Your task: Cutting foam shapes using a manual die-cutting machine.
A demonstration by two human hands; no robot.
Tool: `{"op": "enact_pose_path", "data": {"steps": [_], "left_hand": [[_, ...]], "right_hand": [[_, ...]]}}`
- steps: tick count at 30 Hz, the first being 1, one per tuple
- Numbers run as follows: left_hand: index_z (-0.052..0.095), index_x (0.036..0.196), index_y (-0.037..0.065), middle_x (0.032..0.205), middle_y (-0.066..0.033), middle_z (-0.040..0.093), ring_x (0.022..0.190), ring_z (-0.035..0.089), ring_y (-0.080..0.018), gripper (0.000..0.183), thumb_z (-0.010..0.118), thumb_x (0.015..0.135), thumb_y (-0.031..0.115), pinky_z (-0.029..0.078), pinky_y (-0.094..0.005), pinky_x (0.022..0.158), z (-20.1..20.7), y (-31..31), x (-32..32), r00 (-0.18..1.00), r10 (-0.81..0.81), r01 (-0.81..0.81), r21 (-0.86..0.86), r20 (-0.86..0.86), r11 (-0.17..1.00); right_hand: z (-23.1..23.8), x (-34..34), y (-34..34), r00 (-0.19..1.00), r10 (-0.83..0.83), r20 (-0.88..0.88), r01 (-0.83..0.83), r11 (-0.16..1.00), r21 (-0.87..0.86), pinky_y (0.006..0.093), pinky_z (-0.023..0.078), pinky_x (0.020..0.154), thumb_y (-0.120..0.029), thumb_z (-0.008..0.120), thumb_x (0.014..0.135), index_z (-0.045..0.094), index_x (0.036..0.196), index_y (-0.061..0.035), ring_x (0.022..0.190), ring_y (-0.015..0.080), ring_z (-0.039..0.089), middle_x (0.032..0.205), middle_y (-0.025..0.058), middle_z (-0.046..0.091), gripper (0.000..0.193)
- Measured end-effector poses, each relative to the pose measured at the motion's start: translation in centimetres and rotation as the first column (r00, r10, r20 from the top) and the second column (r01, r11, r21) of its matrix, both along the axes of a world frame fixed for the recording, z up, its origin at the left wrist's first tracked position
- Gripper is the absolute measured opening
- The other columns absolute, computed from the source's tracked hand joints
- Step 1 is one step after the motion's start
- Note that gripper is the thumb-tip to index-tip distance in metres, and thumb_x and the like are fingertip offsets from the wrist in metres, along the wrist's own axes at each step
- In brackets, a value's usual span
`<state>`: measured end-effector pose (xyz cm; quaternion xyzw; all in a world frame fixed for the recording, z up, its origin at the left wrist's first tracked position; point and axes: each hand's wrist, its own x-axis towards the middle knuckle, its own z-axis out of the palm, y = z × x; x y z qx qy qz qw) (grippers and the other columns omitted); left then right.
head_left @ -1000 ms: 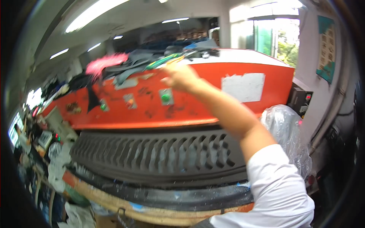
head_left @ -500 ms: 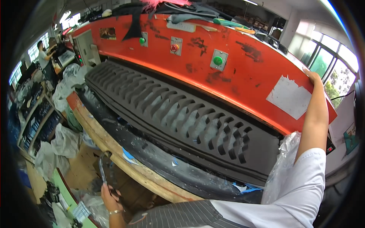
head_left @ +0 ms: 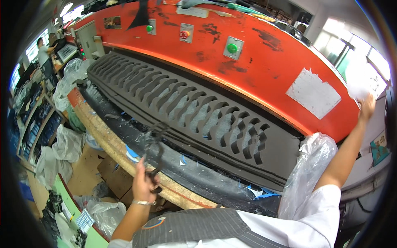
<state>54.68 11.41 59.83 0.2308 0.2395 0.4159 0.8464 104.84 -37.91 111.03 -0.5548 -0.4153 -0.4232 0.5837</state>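
At the back we see the red machine housing, its lower edge running above the far side of the dark grey foam slab, with a narrow dark gap between. In front of the slab lies a black strip, bounded toward the body by a worn wooden edge; this strip gives the open band nearest the left hand. At the right, a clear plastic bag crowds the slab's end, close to the white sleeve. The right hand is raised past the housing's right end, in front of window glare; we cannot tell whether it holds anything. The left hand has its fingers wrapped around a dark tool, somewhat blurred. The tool rises from the grip, its upper end overlapping the slab's near edge in our view, though we cannot tell whether they touch. The slab's wavy cut-outs lie farther off, mostly to the right of this grip
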Motion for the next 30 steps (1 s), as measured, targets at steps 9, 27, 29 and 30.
{"op": "enact_pose_path", "data": {"steps": [9,27,29,30], "left_hand": [[0.043,0.141,0.031,0.064,-0.0056,0.046,0.059,0.046,-0.0195,0.043,0.040,0.100,0.044,0.040,-0.0320,0.054,3.5,-2.4,6.3,0.908,-0.362,0.388,-0.097,0.211,0.916],[0.055,0.122,0.017,0.086,-0.0125,0.059,0.076,0.057,-0.0256,0.038,0.044,0.098,0.045,0.048,-0.0405,0.070,-1.4,4.5,7.2,0.635,-0.620,0.709,-0.028,0.461,0.705],[0.042,0.140,0.029,0.079,-0.0056,0.050,0.063,0.045,-0.0196,0.042,0.043,0.099,0.040,0.038,-0.0349,0.057,0.7,4.1,6.1,0.634,-0.707,0.737,0.034,0.312,0.675],[0.039,0.143,0.028,0.081,-0.0031,0.052,0.063,0.045,-0.0194,0.046,0.044,0.099,0.041,0.038,-0.0359,0.056,0.7,4.2,6.1,0.633,-0.709,0.730,0.064,0.311,0.681]], "right_hand": [[-33.5,-26.0,23.9,0.890,-0.007,-0.455,-0.243,0.838,-0.488,0.0311,0.050,0.074,-0.019,0.066,0.082,0.063,0.094,-0.0026,0.077,0.0164,0.060,0.085,0.0056,0.064,0.021],[-46.2,-31.9,36.9,0.603,-0.166,-0.780,-0.437,0.750,-0.497,0.0283,0.050,0.065,-0.031,0.074,0.084,0.066,0.084,-0.0047,0.070,0.0107,0.060,0.075,0.0042,0.065,0.028],[-43.8,-27.2,35.5,0.438,0.006,-0.899,-0.312,0.939,-0.145,0.0263,0.039,0.037,-0.032,0.070,0.088,0.058,0.080,-0.0043,0.044,0.0088,0.049,0.063,0.0028,0.059,0.031],[-41.3,-25.6,34.4,0.425,0.034,-0.904,-0.232,0.970,-0.073,0.0265,0.034,0.033,-0.033,0.067,0.090,0.057,0.080,-0.0044,0.039,0.0092,0.046,0.060,0.0028,0.056,0.032]]}}
